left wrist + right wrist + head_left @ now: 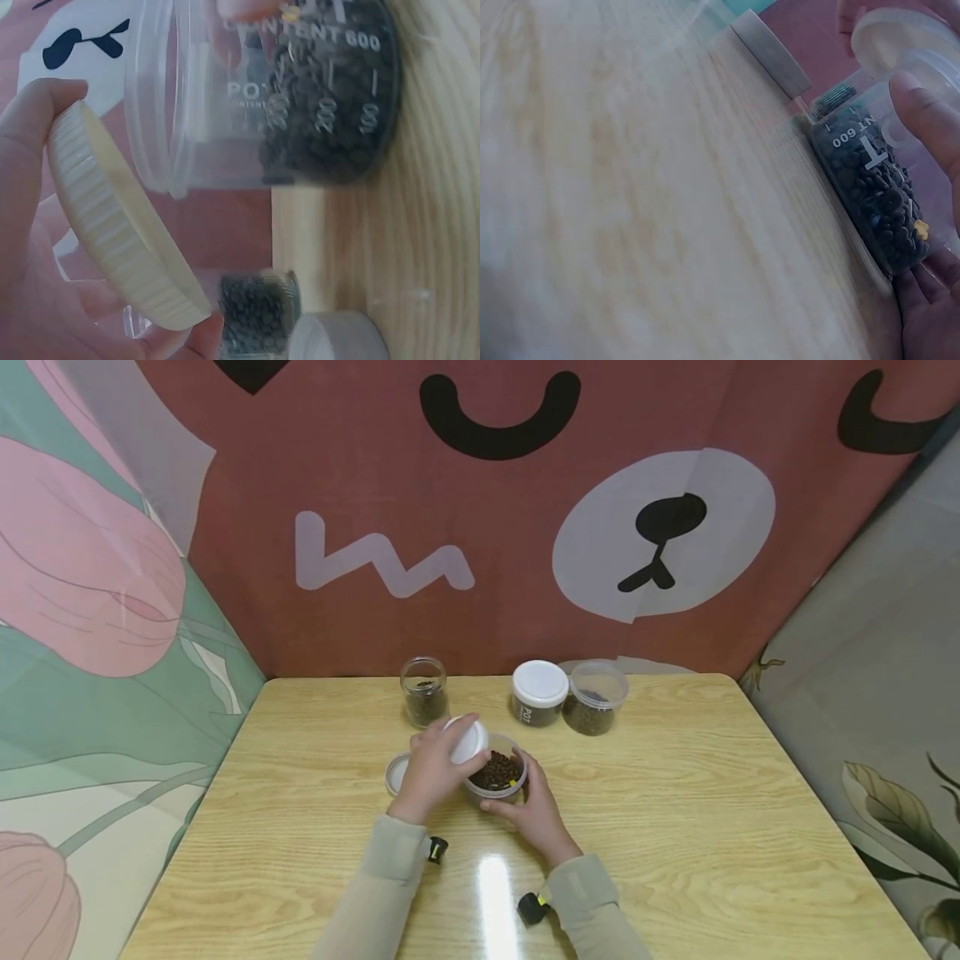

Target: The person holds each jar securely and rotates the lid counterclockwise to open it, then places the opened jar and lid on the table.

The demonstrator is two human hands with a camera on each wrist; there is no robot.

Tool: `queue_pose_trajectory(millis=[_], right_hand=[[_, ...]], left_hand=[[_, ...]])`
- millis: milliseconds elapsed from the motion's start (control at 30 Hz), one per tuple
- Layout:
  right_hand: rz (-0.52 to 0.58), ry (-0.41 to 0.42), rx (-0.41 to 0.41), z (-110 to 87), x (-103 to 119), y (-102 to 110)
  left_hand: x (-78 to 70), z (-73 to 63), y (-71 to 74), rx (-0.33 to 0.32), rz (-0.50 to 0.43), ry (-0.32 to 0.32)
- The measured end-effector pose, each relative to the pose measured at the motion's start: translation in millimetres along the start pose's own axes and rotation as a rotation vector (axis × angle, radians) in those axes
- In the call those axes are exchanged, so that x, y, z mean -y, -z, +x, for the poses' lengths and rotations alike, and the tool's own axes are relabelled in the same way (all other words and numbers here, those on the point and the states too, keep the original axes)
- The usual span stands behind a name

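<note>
In my left hand [433, 770] is a white screw lid [124, 225] with a ribbed edge, pinched between thumb and fingers. It is tilted beside the open mouth of a clear plastic jar [330, 112], apart from the rim in the left wrist view. My right hand [538, 817] grips that jar from its right side, thumb toward the front. Small dark brown pellets [498, 772] fill the lower part of the jar, and a small yellow piece [921, 229] shows among them. White measuring marks are printed on the wall.
A glass jar [425, 703] with dark contents stands behind my left hand. A round lid [395, 774] lies on the wooden table [712, 810], left of the plastic jar. At the back stand a white-lidded jar [540, 685] and an open plastic jar [597, 697], side by side.
</note>
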State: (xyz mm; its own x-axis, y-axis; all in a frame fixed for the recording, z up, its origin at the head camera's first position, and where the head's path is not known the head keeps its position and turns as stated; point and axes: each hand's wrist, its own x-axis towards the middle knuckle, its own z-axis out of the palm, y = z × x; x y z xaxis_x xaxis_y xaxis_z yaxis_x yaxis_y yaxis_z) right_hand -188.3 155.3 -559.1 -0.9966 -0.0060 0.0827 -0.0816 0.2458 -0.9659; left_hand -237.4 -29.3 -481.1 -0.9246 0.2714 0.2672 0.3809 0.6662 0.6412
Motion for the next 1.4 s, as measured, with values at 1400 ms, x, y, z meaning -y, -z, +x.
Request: queue_pose_trajectory(millis=[1400], right_hand=[[0.000,-0.021,-0.006,-0.3,2,0]], left_hand=[[81.3,-24.4,61.1,-0.251,-0.785,0.452]])
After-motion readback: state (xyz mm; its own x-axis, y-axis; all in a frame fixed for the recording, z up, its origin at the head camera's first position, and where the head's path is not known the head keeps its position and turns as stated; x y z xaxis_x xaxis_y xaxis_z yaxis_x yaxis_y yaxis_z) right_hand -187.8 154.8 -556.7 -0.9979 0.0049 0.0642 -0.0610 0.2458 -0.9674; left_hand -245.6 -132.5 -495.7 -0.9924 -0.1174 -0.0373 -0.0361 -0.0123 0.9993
